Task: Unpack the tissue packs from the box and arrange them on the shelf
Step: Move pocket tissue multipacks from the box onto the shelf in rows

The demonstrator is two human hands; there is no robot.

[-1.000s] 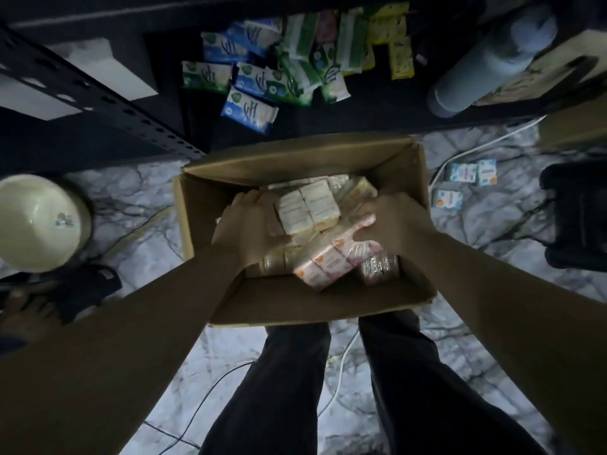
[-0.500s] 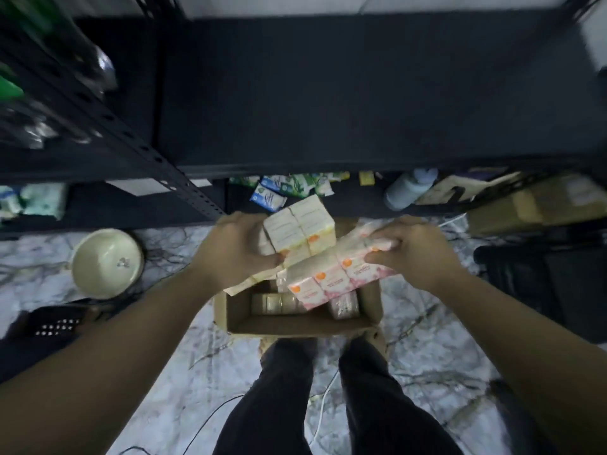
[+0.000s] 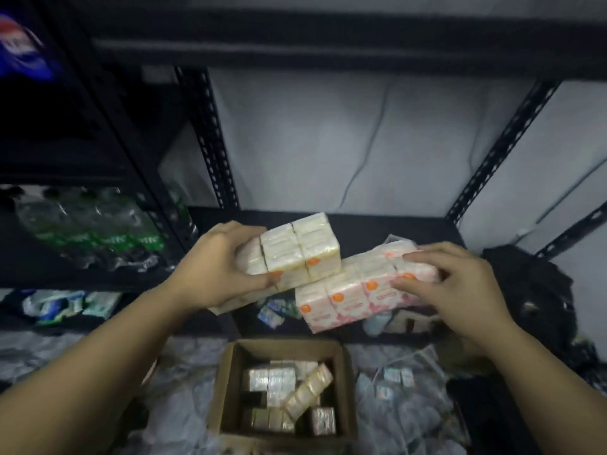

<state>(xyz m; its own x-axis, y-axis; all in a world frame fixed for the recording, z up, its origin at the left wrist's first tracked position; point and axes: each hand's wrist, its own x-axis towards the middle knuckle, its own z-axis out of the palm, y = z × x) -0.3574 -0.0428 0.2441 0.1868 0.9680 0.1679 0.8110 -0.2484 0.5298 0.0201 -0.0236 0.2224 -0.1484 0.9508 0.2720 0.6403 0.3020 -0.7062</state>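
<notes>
While a box (image 3: 226,382) of tissue packs sits open on the floor below, a person lifts two bundles toward a dark metal shelf (image 3: 377,224). Left hand (image 3: 216,267) is clamped around a yellow-trimmed bundle (image 3: 295,246), fingers over its near end and thumb underneath. Right hand (image 3: 456,287) grips a pink bundle (image 3: 348,293) at its right end, fingers on top and thumb on the front face. Both bundles are held in the air just in front of the shelf edge, the yellow one slightly higher and touching or nearly touching the pink one at its corner; neither rests on the shelf yet. The shelf board ahead looks bare. More packs (image 3: 289,395) remain in the box, one lying tilted across the others, so the unpacking appears well short of finished. Bottles (image 3: 95,224) crowd the neighbouring rack to the left, and loose packets lie on the lower shelf and floor.

The step in hand appears to be the carry from box to shelf. Next, both bundles would need to go forward over the shelf edge, be set flat and side by side, then released before another reach down into the box. Blur softens the printing on the wrappers.
</notes>
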